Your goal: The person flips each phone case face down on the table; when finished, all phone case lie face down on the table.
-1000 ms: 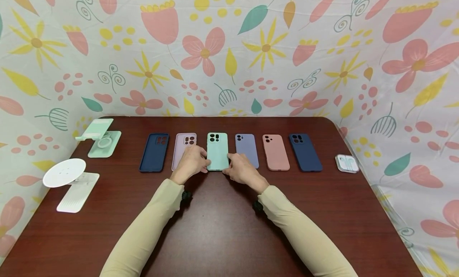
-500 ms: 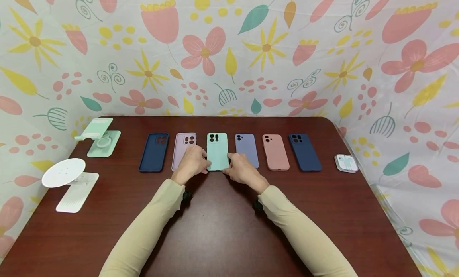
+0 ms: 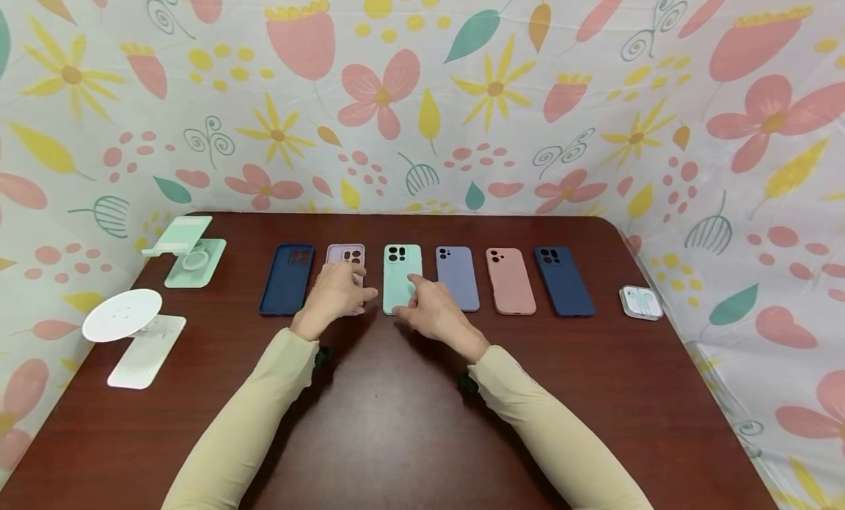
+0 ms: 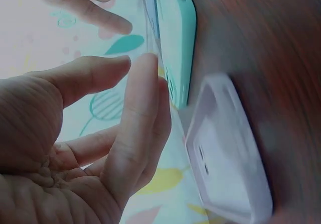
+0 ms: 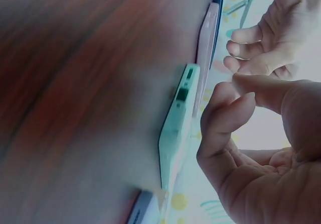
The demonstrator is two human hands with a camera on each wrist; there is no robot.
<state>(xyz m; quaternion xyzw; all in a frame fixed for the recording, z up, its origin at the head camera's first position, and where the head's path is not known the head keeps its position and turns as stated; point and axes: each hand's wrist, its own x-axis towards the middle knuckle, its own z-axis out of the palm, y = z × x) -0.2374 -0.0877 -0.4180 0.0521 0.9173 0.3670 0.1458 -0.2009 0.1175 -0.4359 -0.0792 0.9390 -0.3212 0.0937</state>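
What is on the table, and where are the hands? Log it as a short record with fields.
Left hand: holds nothing, over the lilac case
Right hand: holds nothing, over the mint case
Row, left to right: left navy case, lilac, mint, periwinkle case, pink case, right navy case
Open side up: left navy, lilac
Back up: the other four
Left side: mint stand, with white stand nearer the person
Right side: earphones in a clear box
Table: dark brown
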